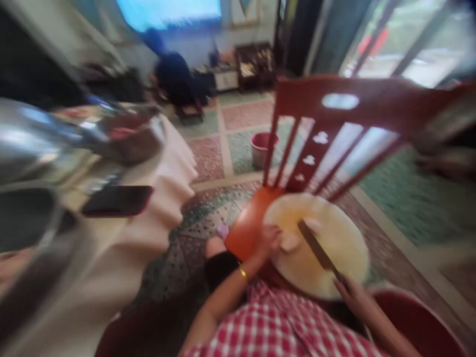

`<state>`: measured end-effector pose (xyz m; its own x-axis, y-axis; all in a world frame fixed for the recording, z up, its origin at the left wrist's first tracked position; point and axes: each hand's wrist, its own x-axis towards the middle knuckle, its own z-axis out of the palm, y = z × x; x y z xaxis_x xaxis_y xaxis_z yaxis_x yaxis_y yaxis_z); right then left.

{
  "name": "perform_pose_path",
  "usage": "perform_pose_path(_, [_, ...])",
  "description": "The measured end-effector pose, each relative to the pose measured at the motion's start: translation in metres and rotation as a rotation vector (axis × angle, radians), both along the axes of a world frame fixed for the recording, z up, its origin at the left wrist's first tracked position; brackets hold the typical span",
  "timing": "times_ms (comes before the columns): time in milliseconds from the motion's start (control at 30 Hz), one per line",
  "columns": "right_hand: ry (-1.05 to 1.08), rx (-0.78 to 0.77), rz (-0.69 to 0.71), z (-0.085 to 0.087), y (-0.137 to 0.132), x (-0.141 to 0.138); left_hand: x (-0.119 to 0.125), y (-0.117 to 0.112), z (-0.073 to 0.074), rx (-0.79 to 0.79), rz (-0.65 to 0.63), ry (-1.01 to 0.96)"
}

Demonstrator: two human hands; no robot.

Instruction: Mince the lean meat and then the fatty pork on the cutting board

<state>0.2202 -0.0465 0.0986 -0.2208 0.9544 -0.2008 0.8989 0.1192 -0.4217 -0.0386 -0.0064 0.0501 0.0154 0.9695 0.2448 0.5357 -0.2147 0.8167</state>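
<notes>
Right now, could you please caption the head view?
Left hand steadies pale food on round board; right hand holds knife over it.

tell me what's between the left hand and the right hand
Head view: the knife, held by the right hand, and pale food beside the left hand.

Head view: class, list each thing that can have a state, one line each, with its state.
left hand, resting on pale food piece
right hand, gripping knife handle
knife, blade on pale food piece
round board, flat on chair seat
phone, flat, screen dark
red bucket, upright on floor
</notes>
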Motion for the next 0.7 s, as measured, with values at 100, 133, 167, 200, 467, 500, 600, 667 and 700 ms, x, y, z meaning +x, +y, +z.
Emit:
perform_pose_path(100, [0.037, -0.141, -0.027, -0.004, -0.026, 0.024, 0.025, -0.009, -0.026, 0.002, -0.060, 0.127])
perform_pose_path(133, [0.015, -0.149, -0.048, -0.003, -0.028, 0.025, 0.030, -0.009, -0.032, 0.024, -0.073, 0.160])
perform_pose_path(167, [-0.010, -0.147, -0.057, -0.001, -0.027, 0.025, 0.035, -0.008, -0.035, 0.053, -0.090, 0.189])
perform_pose_path(200, [-0.030, -0.138, -0.051, 0.002, -0.026, 0.023, 0.038, -0.007, -0.037, 0.081, -0.109, 0.211])
perform_pose_path(467, [-0.155, -0.111, 0.086, 0.027, -0.026, 0.007, 0.053, 0.002, -0.037, 0.202, -0.198, 0.250])
perform_pose_path(500, [-0.162, -0.103, 0.096, 0.028, -0.025, 0.007, 0.053, 0.003, -0.038, 0.200, -0.206, 0.241])
perform_pose_path(600, [-0.185, -0.111, 0.133, 0.033, -0.018, 0.010, 0.054, 0.004, -0.041, 0.201, -0.225, 0.226])
perform_pose_path(667, [-0.218, -0.142, 0.171, 0.036, -0.011, 0.012, 0.054, 0.004, -0.042, 0.199, -0.223, 0.234])
perform_pose_path(700, [-0.239, -0.157, 0.189, 0.037, -0.007, 0.012, 0.054, 0.005, -0.043, 0.197, -0.219, 0.239])
